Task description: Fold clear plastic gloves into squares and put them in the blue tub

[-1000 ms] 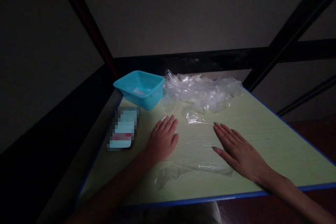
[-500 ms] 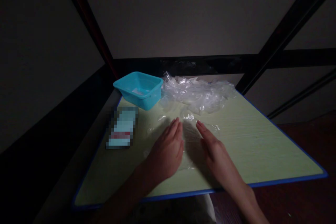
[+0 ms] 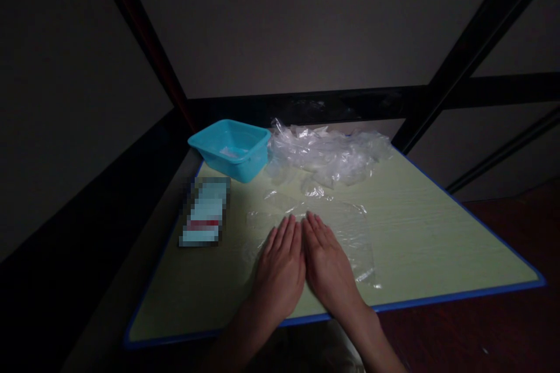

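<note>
A clear plastic bag (image 3: 356,233) lies spread out on the table, its creased edges catching the light. Palm down on it, with fingers stretched out, rests my left hand (image 3: 282,268). My right hand (image 3: 328,262) lies flat beside it on the same bag, also with straight fingers. The two hands are side by side, almost touching at the thumbs. Neither holds anything. They cover the middle of the bag.
Behind the bag sits a heap of crumpled clear plastic bags (image 3: 332,154). A blue plastic basin (image 3: 247,169) stands at the back left, with a blurred-out flat object (image 3: 205,210) in front. The pale table (image 3: 429,227) has a blue edge; walls rise behind it.
My hands were raised and tilted, with a gap between them. Now both lie flat on the bag, the right one having moved left towards the other.
</note>
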Demonstrator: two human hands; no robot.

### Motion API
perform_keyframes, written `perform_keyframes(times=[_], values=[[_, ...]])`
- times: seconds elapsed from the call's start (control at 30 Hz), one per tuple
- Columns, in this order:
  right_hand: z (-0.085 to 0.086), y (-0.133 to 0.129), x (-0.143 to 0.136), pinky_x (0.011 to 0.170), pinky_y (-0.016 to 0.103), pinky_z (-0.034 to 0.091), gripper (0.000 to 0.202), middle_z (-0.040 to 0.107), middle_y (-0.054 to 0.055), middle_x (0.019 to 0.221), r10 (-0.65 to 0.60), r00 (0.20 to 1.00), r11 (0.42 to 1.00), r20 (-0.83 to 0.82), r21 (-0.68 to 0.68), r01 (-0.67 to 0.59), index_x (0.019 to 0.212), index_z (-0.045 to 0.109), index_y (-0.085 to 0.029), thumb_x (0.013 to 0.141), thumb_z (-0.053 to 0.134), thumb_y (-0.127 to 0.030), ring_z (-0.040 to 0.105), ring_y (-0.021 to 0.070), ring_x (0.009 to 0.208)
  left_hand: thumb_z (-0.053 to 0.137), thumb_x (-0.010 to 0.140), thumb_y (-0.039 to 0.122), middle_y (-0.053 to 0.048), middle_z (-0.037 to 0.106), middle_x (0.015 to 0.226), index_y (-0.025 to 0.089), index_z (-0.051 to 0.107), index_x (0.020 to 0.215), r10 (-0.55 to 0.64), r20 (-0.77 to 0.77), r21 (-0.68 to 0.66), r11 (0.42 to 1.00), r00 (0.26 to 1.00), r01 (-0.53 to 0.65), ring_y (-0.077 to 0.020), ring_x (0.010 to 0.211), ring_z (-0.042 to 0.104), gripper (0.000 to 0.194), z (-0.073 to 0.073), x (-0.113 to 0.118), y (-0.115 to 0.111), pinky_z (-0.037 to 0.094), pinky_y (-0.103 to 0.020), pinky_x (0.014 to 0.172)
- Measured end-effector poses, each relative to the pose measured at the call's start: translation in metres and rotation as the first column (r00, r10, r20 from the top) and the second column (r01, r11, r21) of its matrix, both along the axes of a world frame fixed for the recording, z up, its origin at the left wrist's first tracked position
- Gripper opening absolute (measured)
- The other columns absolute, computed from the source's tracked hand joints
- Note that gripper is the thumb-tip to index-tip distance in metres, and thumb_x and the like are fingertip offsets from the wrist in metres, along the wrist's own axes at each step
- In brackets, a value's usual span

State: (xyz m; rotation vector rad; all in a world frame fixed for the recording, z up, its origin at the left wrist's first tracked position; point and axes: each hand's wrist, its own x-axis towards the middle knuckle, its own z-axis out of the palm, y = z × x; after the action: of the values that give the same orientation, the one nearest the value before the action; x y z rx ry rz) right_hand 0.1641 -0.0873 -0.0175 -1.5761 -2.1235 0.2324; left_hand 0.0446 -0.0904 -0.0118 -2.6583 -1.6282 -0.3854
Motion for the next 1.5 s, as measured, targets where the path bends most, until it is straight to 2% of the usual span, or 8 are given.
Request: perform_keyframes(times=[0.13, 0.27, 0.67, 0.97, 1.13, 1.23, 1.4, 1.5], values=[[0.0, -0.004, 0.007, 0.104, 0.052, 0.033, 0.05, 0.036, 0.022, 0.14, -0.031, 0.994, 1.0, 0.102, 0.001, 0.031, 0.132, 0.042, 0.0, 0.088, 0.035, -0.02, 0.031, 0.0309, 0.131, 0.029, 0.093, 0.029, -0.011, 0.036, 0.144, 0.009, 0.037, 0.135, 0.01, 0.003, 0.037, 0.999, 1.0, -0.01, -0.0232, 0.134, 0.031, 0.047, -0.001, -0.006, -0.003, 0.033, -0.042, 0.107], [0.0, -0.008, 0.019, 0.105, 0.051, 0.033, 0.057, 0.034, 0.02, 0.141, -0.032, 0.987, 0.999, 0.157, 0.022, 0.029, 0.134, 0.04, -0.001, 0.091, 0.035, -0.039, 0.027, 0.0312, 0.133, 0.035, 0.092, 0.035, -0.012, 0.036, 0.144, 0.011, 0.039, 0.134, 0.01, -0.02, 0.052, 0.999, 1.0, -0.009, -0.0257, 0.133, 0.032, 0.048, -0.001, -0.013, -0.005, 0.034, -0.044, 0.105], [-0.004, -0.016, 0.052, 0.098, 0.046, 0.043, 0.061, 0.042, 0.015, 0.138, -0.085, 0.945, 0.979, 0.316, 0.201, 0.021, 0.136, 0.039, -0.007, 0.093, 0.026, -0.048, 0.036, 0.0279, 0.129, 0.048, 0.087, 0.034, -0.013, 0.035, 0.144, 0.013, 0.037, 0.135, 0.01, -0.055, 0.101, 0.995, 0.998, -0.004, -0.0276, 0.134, 0.03, 0.053, -0.002, -0.037, -0.011, 0.036, -0.045, 0.103], [-0.008, -0.021, 0.071, 0.098, 0.049, 0.041, 0.067, 0.038, 0.015, 0.141, -0.107, 0.957, 0.979, 0.271, 0.197, 0.053, 0.145, 0.02, -0.013, 0.091, 0.032, -0.051, 0.034, 0.0282, 0.13, 0.047, 0.086, 0.034, -0.013, 0.034, 0.145, 0.013, 0.036, 0.135, -0.003, -0.074, 0.115, 0.993, 0.997, 0.012, -0.0287, 0.134, 0.029, 0.054, -0.003, -0.038, -0.01, 0.037, -0.046, 0.102], [-0.008, -0.017, 0.083, 0.1, 0.05, 0.04, 0.059, 0.041, 0.015, 0.14, -0.071, 0.997, 0.993, 0.031, 0.096, 0.067, 0.143, 0.027, -0.015, 0.092, 0.033, -0.044, 0.039, 0.0294, 0.127, 0.047, 0.087, 0.037, -0.016, 0.033, 0.145, 0.01, 0.032, 0.137, -0.003, -0.108, 0.103, 0.995, 0.994, 0.014, -0.029, 0.134, 0.03, 0.058, -0.004, -0.04, -0.009, 0.038, -0.045, 0.101], [0.003, -0.007, 0.091, 0.101, 0.049, 0.039, 0.054, 0.042, 0.016, 0.139, -0.096, 0.989, 0.992, -0.113, 0.074, 0.105, 0.141, 0.031, -0.012, 0.092, 0.032, -0.034, 0.039, 0.0288, 0.127, 0.049, 0.086, 0.041, -0.019, 0.03, 0.145, 0.008, 0.031, 0.137, -0.027, -0.146, 0.091, 0.995, 0.989, 0.041, -0.0326, 0.133, 0.03, 0.064, 0.012, -0.037, -0.003, 0.038, -0.048, 0.101], [0.022, 0.019, 0.085, 0.105, 0.048, 0.034, 0.052, 0.042, 0.018, 0.139, -0.094, 0.992, 0.992, -0.081, 0.075, 0.1, 0.137, 0.037, -0.007, 0.086, 0.032, -0.017, 0.038, 0.027, 0.129, 0.041, 0.09, 0.037, -0.013, 0.03, 0.146, 0.011, 0.034, 0.137, -0.173, -0.184, -0.001, 0.984, 0.967, 0.176, -0.0287, 0.135, 0.028, 0.054, 0.047, -0.003, 0.031, 0.032, -0.044, 0.106], [0.019, 0.033, 0.072, 0.104, 0.047, 0.036, 0.054, 0.043, 0.019, 0.138, -0.072, 0.997, 0.994, -0.014, 0.084, 0.072, 0.134, 0.041, -0.005, 0.081, 0.032, -0.009, 0.04, 0.0275, 0.128, 0.031, 0.094, 0.027, -0.014, 0.03, 0.146, 0.005, 0.03, 0.138, -0.265, -0.206, -0.028, 0.964, 0.942, 0.265, -0.0236, 0.136, 0.025, 0.049, 0.047, 0.024, 0.059, 0.028, -0.037, 0.109]])
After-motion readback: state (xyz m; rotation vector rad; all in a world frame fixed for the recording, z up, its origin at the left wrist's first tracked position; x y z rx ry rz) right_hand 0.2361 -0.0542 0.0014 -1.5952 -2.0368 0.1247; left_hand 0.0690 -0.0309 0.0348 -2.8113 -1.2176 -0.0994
